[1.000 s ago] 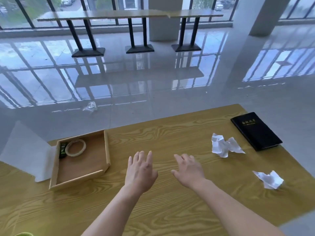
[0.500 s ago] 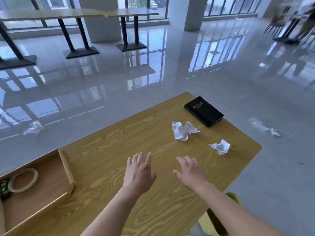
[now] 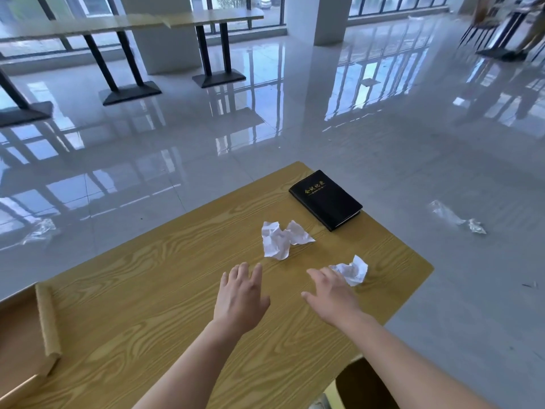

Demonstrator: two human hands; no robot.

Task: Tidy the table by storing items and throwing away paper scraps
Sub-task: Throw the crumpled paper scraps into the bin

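Note:
Two crumpled white paper scraps lie on the wooden table (image 3: 147, 290): a larger scrap (image 3: 280, 239) mid-table and a smaller scrap (image 3: 352, 270) nearer the right edge. A black notebook (image 3: 324, 199) with gold lettering lies flat at the far right corner. My left hand (image 3: 240, 298) hovers open, palm down, just short of the larger scrap. My right hand (image 3: 330, 293) is open too, its fingertips right beside the smaller scrap and partly covering it. A shallow cardboard box (image 3: 47, 323) sits at the left edge, mostly cut off.
The table's right edge and far corner drop to a glossy tiled floor. Clear plastic scraps (image 3: 460, 221) lie on the floor to the right. A yellow-green chair (image 3: 362, 385) shows under the table's near right side. Long tables (image 3: 132, 22) stand far behind.
The view has swung right, so the box has slid to the left edge. Both hands have come closer to the paper scraps; the right hand now reaches the smaller one.

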